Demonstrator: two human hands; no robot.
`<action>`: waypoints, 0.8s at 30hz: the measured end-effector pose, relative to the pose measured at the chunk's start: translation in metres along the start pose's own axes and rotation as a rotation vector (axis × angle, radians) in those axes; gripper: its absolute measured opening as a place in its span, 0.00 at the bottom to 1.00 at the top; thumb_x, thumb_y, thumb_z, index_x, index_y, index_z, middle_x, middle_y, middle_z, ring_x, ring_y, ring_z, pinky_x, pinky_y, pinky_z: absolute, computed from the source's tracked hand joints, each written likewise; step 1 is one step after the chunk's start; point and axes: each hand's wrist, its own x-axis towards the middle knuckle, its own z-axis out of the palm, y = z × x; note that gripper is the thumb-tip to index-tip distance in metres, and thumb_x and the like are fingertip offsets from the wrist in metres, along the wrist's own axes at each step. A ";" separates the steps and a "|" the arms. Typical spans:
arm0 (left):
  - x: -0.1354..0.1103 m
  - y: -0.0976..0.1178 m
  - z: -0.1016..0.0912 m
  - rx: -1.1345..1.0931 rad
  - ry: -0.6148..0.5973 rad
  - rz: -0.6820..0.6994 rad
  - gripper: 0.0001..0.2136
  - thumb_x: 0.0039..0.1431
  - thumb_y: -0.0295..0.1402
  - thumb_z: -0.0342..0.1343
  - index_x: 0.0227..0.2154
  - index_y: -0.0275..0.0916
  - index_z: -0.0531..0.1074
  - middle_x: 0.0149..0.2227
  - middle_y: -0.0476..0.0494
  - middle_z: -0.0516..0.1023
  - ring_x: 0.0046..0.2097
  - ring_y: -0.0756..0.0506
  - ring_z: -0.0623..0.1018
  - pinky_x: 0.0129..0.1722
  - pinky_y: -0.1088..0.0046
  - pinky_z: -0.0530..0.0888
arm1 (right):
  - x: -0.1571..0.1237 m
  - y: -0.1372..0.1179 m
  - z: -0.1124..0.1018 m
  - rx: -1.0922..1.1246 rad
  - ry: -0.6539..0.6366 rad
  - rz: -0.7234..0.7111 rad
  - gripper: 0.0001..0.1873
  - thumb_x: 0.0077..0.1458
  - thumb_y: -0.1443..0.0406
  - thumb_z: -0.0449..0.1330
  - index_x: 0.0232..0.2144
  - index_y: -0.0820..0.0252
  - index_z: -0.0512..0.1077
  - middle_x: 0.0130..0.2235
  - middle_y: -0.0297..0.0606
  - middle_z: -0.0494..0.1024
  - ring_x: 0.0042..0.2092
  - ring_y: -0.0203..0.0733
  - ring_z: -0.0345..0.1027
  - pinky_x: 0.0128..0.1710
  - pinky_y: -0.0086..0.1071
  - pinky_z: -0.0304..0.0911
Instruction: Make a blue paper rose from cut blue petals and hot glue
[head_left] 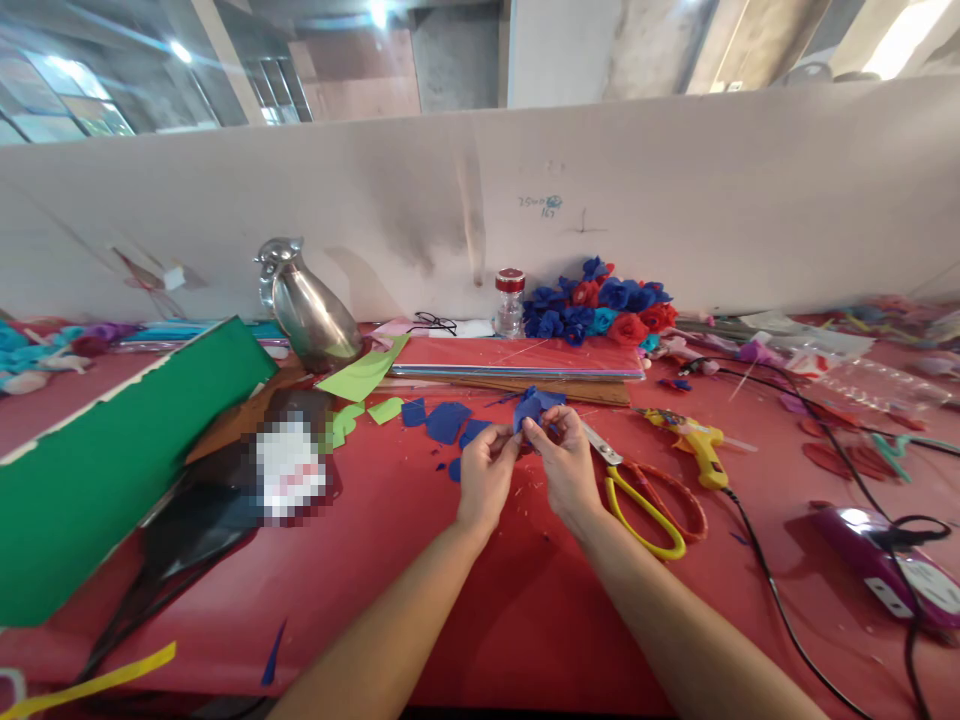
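Note:
Both my hands meet over the middle of the red table, pinching a blue paper flower between them. My left hand has its thumb and fingers closed at the flower's left and lower side. On its right side, my right hand is closed with thumb and forefinger on the blue paper. The flower's underside is hidden by my fingers. Cut blue paper pieces lie just left of my hands. Scissors with yellow and red handles lie right of my right hand, and beyond them a yellow glue gun.
Behind my hands are stacked coloured sheets, a glass jar and a heap of red and blue paper flowers. A metal jug and a green board stand left. A purple power strip with black cables lies right.

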 end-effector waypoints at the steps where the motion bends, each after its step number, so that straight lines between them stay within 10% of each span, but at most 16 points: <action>1: 0.000 -0.001 0.000 0.000 0.005 0.006 0.08 0.49 0.37 0.58 0.28 0.36 0.73 0.29 0.44 0.79 0.32 0.46 0.78 0.38 0.70 0.74 | -0.001 -0.001 0.001 0.005 -0.001 0.005 0.16 0.40 0.61 0.66 0.26 0.56 0.62 0.26 0.25 0.66 0.28 0.31 0.59 0.28 0.27 0.57; 24: -0.002 -0.004 -0.002 0.105 0.088 0.108 0.07 0.51 0.34 0.57 0.32 0.36 0.74 0.33 0.42 0.80 0.35 0.46 0.78 0.39 0.71 0.73 | -0.006 -0.005 0.000 -0.019 -0.065 0.044 0.07 0.41 0.60 0.63 0.24 0.58 0.75 0.27 0.32 0.74 0.28 0.35 0.60 0.30 0.30 0.56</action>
